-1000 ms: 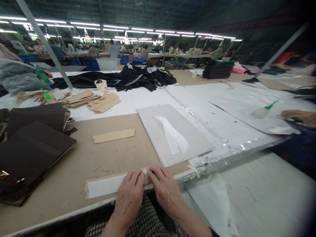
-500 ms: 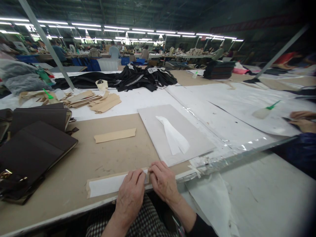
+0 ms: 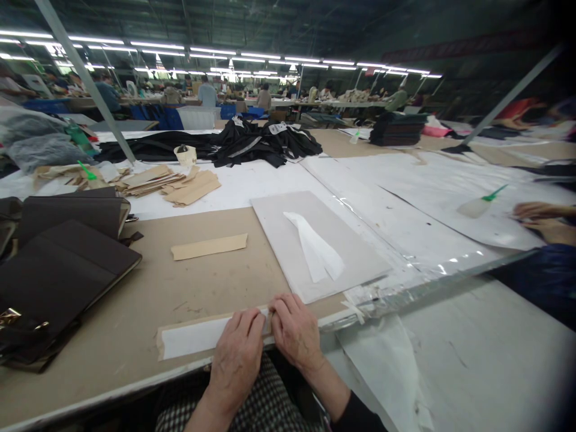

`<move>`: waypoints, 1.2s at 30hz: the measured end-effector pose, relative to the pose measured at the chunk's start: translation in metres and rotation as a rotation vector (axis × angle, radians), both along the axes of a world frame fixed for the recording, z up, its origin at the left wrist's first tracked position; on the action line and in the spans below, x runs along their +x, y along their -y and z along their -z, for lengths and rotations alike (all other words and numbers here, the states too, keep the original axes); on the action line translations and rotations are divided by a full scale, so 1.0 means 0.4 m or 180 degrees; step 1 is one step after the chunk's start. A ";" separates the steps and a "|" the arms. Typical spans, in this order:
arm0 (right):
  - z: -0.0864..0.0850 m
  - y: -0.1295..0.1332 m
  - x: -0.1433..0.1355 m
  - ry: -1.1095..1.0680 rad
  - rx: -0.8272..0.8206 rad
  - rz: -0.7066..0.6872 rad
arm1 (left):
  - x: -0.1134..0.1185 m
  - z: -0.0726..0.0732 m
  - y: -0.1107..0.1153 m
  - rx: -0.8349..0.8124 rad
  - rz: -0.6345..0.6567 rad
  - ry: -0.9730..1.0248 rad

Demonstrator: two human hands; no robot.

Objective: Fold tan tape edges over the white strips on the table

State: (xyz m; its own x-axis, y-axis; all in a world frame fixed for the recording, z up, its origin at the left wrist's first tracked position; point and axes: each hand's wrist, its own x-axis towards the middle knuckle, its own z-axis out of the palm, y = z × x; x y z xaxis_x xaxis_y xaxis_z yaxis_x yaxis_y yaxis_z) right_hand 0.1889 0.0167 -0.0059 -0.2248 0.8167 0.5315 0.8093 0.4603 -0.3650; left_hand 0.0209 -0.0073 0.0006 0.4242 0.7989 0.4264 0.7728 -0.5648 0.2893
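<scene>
Near the table's front edge lies a long tan strip (image 3: 193, 339) with a white layer on top and a narrow tan border showing around it. My left hand (image 3: 238, 348) has its fingers curled together and pressed on the strip's right part. Close beside it, my right hand (image 3: 294, 330) is closed at the strip's right end, thumb and fingers pinched on it; the fingertips are partly hidden. A second tan strip (image 3: 209, 246), plain, lies flat farther back. To its right, thin white pieces (image 3: 312, 246) rest on a grey board (image 3: 355, 267).
Dark brown bags (image 3: 76, 270) with metal fittings lie at the left. Behind are tan pieces (image 3: 193, 187), a small pot (image 3: 184, 156) and heaped black straps (image 3: 270, 143). A glue bottle (image 3: 477, 207) lies near another person's hands (image 3: 546, 219) at the right.
My right hand and forearm have shifted very slightly left at the strip's end. The other person's hands at the right have moved a little left. My left hand looks unchanged.
</scene>
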 end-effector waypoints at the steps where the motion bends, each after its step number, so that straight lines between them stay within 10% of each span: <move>1: 0.000 0.000 0.000 -0.0005 0.0017 -0.0001 | 0.000 0.001 0.000 -0.0006 -0.0003 -0.0005; 36: -0.002 -0.001 -0.005 -0.0263 0.0120 0.0086 | 0.002 0.006 -0.001 0.0009 -0.0032 0.0009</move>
State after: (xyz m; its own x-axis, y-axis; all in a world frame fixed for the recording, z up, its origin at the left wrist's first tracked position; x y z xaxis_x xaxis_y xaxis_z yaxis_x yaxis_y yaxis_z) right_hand 0.1869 0.0170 -0.0051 -0.1571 0.8009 0.5778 0.7895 0.4534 -0.4137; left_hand 0.0216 -0.0070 -0.0019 0.4149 0.8020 0.4298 0.7777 -0.5578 0.2901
